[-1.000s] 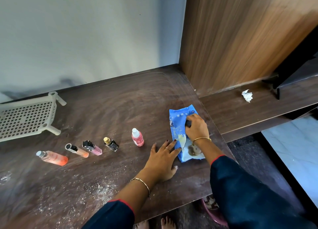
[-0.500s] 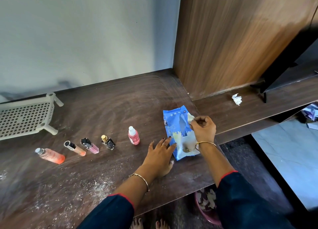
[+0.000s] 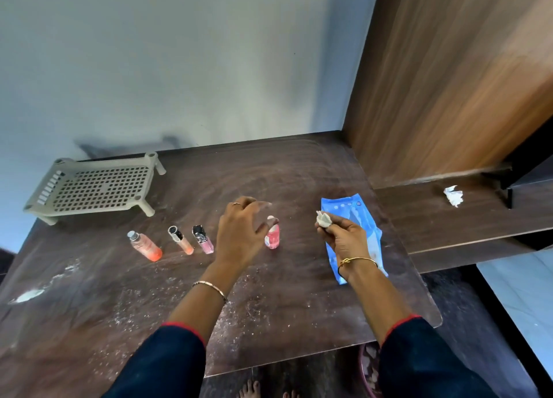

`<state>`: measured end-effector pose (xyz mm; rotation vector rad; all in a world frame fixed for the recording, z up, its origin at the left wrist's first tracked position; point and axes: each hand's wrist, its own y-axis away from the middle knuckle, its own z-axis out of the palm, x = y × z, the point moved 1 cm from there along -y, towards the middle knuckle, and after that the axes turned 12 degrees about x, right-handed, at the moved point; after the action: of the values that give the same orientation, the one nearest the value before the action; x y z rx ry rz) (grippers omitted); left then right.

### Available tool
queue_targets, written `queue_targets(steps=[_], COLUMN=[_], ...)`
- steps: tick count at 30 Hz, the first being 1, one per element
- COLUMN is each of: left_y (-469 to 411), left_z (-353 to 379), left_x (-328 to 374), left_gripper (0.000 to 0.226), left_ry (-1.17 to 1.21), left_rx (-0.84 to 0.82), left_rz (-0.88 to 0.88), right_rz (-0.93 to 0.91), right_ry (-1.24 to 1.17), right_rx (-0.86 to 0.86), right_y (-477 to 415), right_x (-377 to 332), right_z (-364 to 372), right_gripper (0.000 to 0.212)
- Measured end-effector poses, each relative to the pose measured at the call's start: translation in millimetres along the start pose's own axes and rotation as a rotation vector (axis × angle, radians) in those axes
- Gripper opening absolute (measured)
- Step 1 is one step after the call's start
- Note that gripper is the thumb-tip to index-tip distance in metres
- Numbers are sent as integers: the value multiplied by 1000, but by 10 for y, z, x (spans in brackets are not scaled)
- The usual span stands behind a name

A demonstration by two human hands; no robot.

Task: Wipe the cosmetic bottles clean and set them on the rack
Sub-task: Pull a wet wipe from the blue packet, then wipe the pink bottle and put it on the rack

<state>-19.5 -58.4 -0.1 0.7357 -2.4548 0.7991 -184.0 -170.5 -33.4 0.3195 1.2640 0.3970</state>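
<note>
Ok, we see the right hand (image 3: 344, 236) pinching a crumpled white wipe (image 3: 323, 219) between thumb and fingertips, raised over the blue wet-wipe pack (image 3: 353, 212). The pack lies flat near the right edge of the dark wooden tabletop (image 3: 299, 293).

The left hand (image 3: 239, 233) is over the middle of the tabletop, fingers spread and holding nothing. It is motion-blurred. Its thumb is just beside the small pink bottle (image 3: 272, 236), which stands upright with a white cap. We cannot tell if they touch.

Left of that hand, three more items lie on their sides in a row, all apart from each other:
- pink gloss tube (image 3: 203, 238), black cap
- peach tube (image 3: 181, 240), silver-and-black cap
- orange bottle (image 3: 145, 246), clear cap, nearest the left edge

The beige perforated rack (image 3: 92, 186) stands on its legs at the far left corner by the wall, with nothing on it. It is well apart from the bottles.

White powder (image 3: 27, 296) is smeared near the left edge, and specks are scattered along the near side. A crumpled tissue (image 3: 453, 196) sits on the lower shelf to the right.
</note>
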Motion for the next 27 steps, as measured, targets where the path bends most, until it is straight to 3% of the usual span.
queue_targets(steps=[2,4,9,13,17,21,27], left_y=[-45,-56,-37,-18,110,313,567], left_z=[19,52,103,86,-19,-223,-562], left_x=[-61,-90,-137,-170,-242,-336,-554], left_gripper=[34,33,26,15,12,15,18], left_ry=[-32,-48,-24,90,287,418,624], left_rx=[-169,-229,-187,-154,-38,74,200], left_rz=[0,5,-6,-62,-210,-429,-622], right_rz=[15,43,142,111,17,-135,-518], right_ry=[31,33,-16,76,150,227,421], right_rx=[-24,-24,-22,-55,-115,-137,-239], right_y=[53,98,198,242,307,427,825], right_x=[70,129,169,229,291,319,355], right_z=[108,179,250,260,272,352,652], right_gripper=[33,38,23,14,25,21,16])
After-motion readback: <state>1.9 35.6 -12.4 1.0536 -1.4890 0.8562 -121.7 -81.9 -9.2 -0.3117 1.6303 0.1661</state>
